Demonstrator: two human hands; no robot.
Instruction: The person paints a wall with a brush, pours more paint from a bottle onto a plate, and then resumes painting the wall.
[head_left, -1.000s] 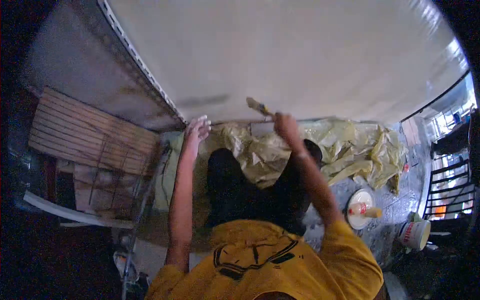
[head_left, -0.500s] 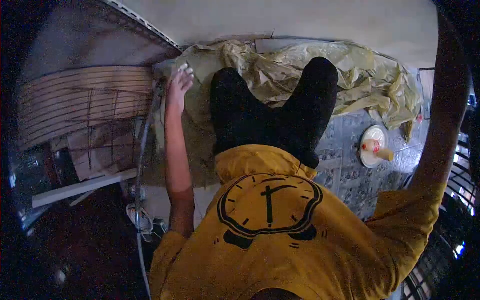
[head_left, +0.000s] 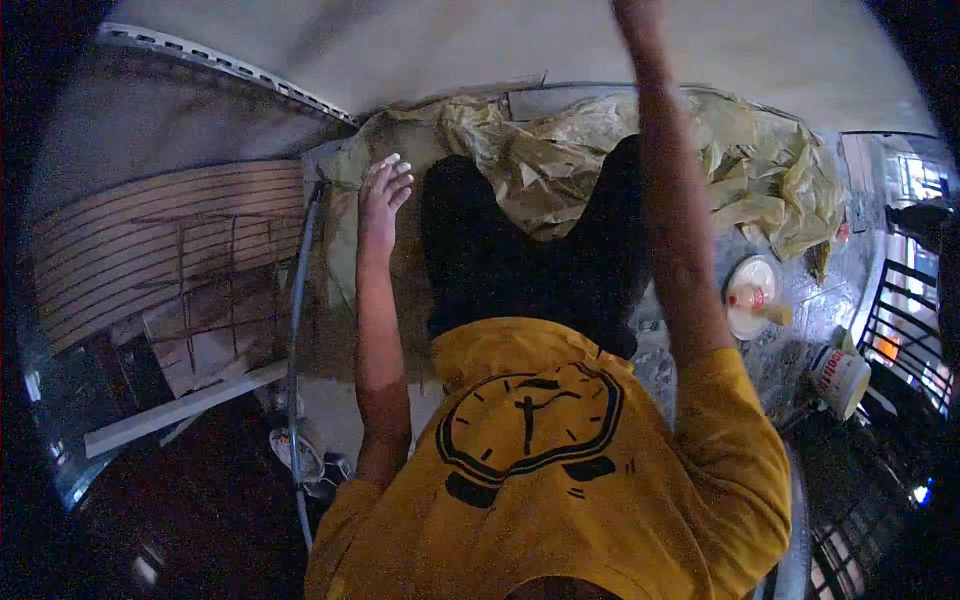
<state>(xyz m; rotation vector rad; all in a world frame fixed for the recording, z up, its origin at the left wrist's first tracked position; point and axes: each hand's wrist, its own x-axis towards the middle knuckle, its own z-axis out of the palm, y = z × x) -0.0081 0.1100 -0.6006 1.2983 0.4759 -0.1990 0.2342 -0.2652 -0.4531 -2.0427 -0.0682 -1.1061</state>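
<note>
A yellow clock-print shirt (head_left: 530, 440) is filling the lower middle. The hands are reaching well apart: the left hand (head_left: 383, 195), left of centre, is holding its fingers parted; the right hand (head_left: 638, 14) is crossing the top edge, and I can't tell whether it's gripping anything. Farther off, a crumpled plastic sheet (head_left: 550, 172) is lying near the left fingers, below the right hand, along the pale wall (head_left: 480, 45).

a mustard shirt (head_left: 540, 505) bears black clock artwork (head_left: 528, 425).
</note>
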